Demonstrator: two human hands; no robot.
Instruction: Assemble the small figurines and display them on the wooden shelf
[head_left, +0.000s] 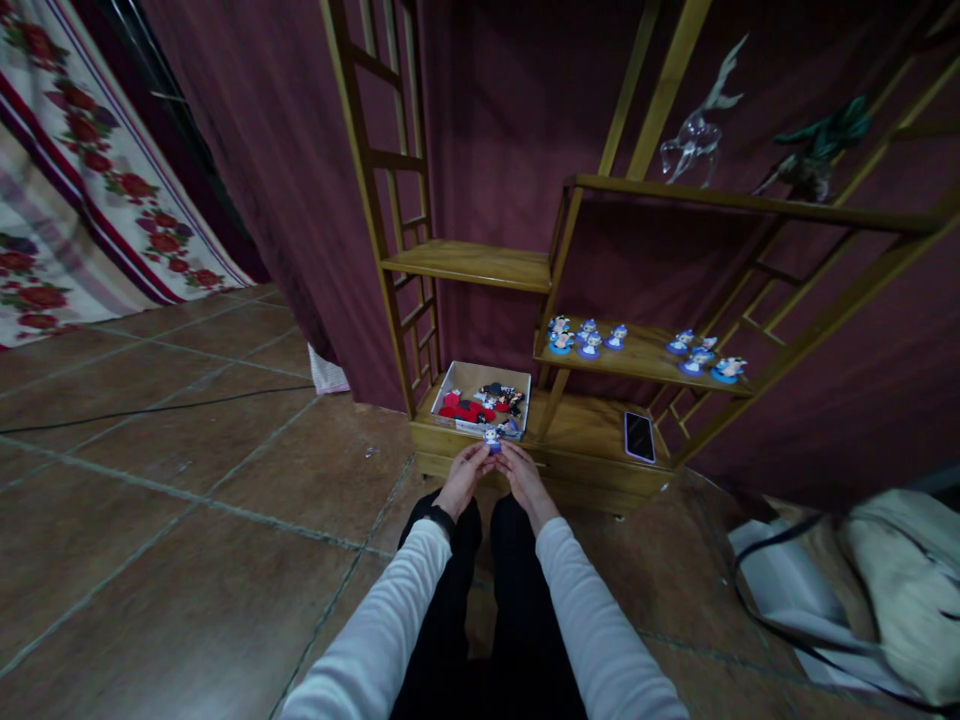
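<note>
Left hand [463,474] and right hand [523,474] are together gripping one small figurine [492,438] just before the box [459,378], which is holding more pieces; several shelved figurines [585,338] are already standing on the shelf [645,358].

About nine blue figurines [590,343] on the shelf [645,352], one held figurine [492,437], one phone [639,436], one box [480,373].

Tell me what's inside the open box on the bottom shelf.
The box holds a red piece and a jumble of small dark pieces; whatever lies under them is covered.
</note>
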